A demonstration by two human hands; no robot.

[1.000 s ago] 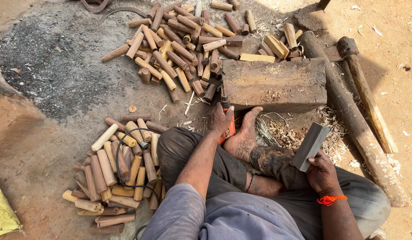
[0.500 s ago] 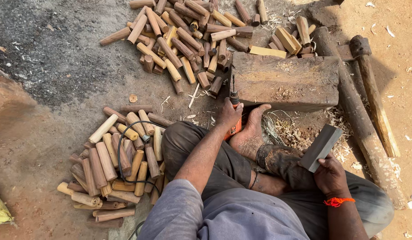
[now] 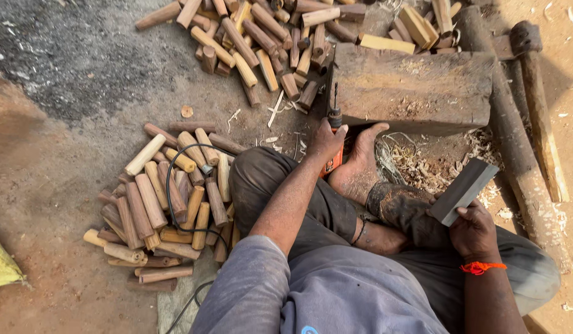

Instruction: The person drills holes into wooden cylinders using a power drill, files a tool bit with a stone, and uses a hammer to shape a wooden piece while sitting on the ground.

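While the left hand (image 3: 325,139) is wrapped around an orange power drill (image 3: 333,147) at frame centre below the wooden block (image 3: 416,89), a flat blade (image 3: 463,191) is gripped by the right hand (image 3: 474,233), lower right.

left hand (image 3: 324,141) grips drill (image 3: 333,143); right hand (image 3: 474,232) holds blade (image 3: 464,191)

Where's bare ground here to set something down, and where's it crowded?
Free: dark gravel above the near stick pile, and most of the wooden block. Crowded: far stick heap, and shavings between left hand and right hand.
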